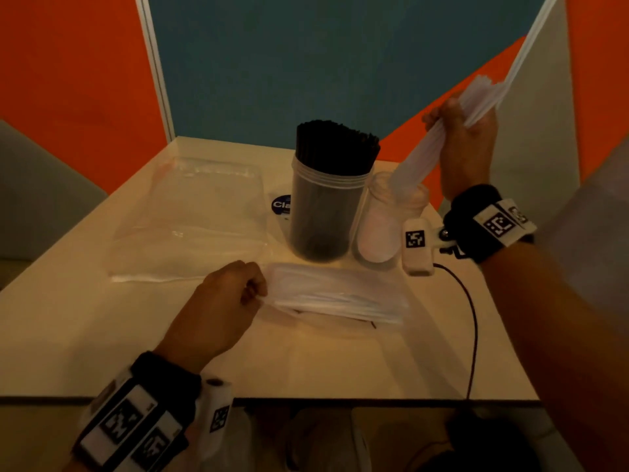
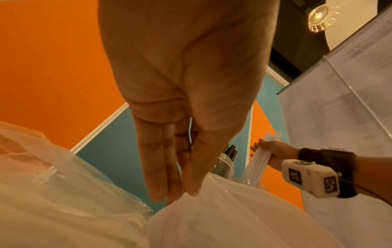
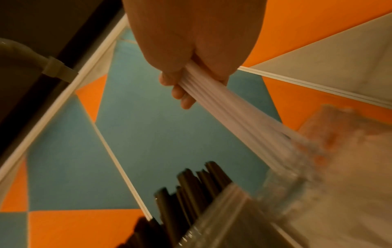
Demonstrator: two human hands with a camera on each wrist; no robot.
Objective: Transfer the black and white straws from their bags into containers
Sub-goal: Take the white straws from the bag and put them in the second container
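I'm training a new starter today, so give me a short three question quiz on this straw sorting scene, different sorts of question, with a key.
1. True or false: the container of black straws is empty.
2. Which hand grips the bundle of white straws? A left, B right.
3. Fill in: the left hand pinches the end of the ____ of white straws.

Key: 1 false, it is packed full. 2 B, the right hand, lowering them into the clear jar. 3 bag.

Two jars (image 1: 332, 206) stand side by side on the tabletop (image 1: 306, 362); one bag (image 1: 190, 216) lies left, another (image 1: 337, 294) in front.
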